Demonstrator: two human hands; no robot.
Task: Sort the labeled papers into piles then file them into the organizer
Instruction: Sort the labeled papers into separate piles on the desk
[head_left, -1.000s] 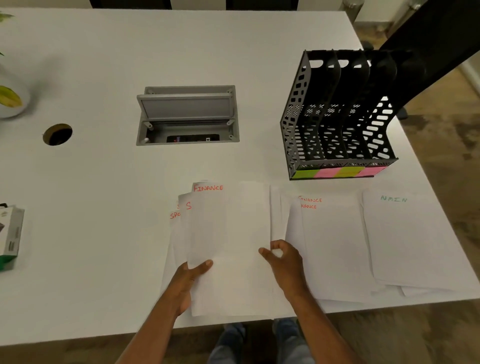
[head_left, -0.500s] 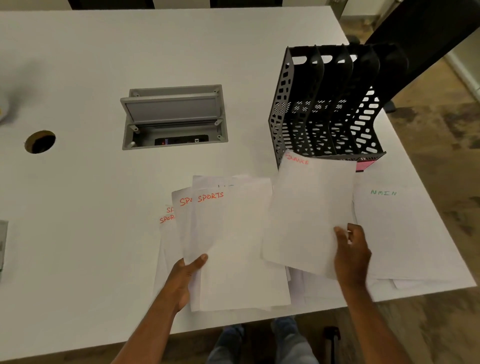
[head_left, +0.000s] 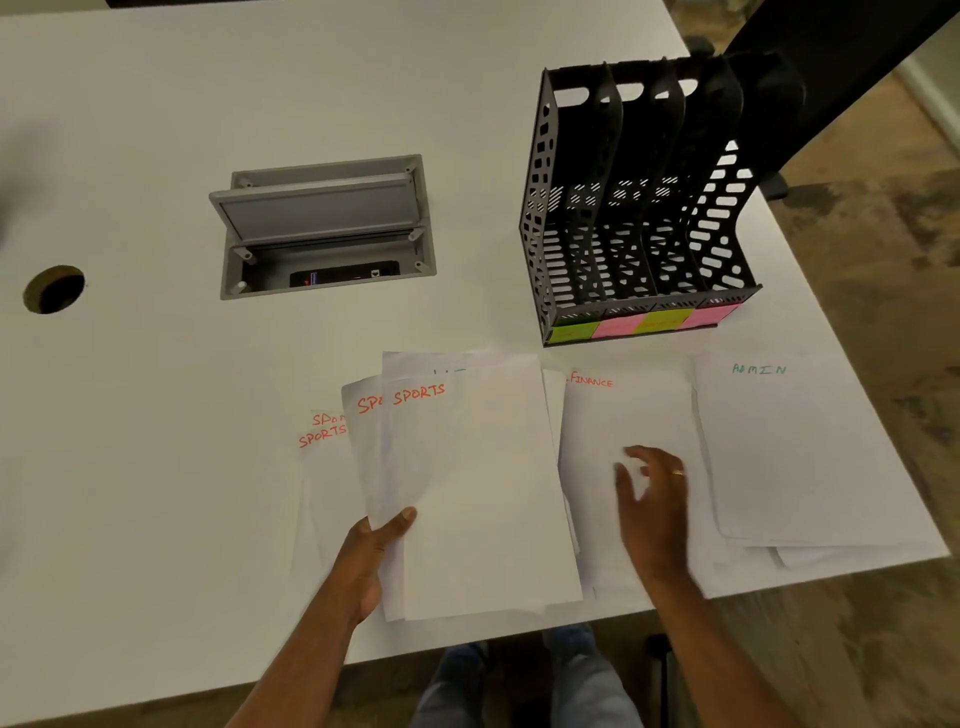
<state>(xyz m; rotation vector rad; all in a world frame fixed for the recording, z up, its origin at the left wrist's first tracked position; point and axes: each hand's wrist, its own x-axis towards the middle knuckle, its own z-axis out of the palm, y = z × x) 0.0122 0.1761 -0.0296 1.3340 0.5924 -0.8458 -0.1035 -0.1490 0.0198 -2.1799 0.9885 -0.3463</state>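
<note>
My left hand (head_left: 371, 551) grips a fanned stack of white papers (head_left: 478, 488) at its lower left; the top sheet reads SPORTS. Under the stack, flat on the table, lie more SPORTS sheets (head_left: 322, 434). To the right sits the FINANCE pile (head_left: 613, 415), and my right hand (head_left: 652, 499) hovers over it, fingers spread, holding nothing. Further right is the ADMIN pile (head_left: 789, 447). The black organizer (head_left: 639, 208) stands behind the piles, its slots showing no papers, with green and pink labels along its front.
The white table (head_left: 156, 467) has a grey cable box (head_left: 324, 223) with its lid up and a round grommet hole (head_left: 54, 288). The ADMIN pile lies near the table's right edge. A dark chair back (head_left: 831, 78) rises behind the organizer.
My right hand carried a FINANCE sheet off the held stack to the right, laid it on the FINANCE pile and let go. SPORTS now tops the stack in my left hand.
</note>
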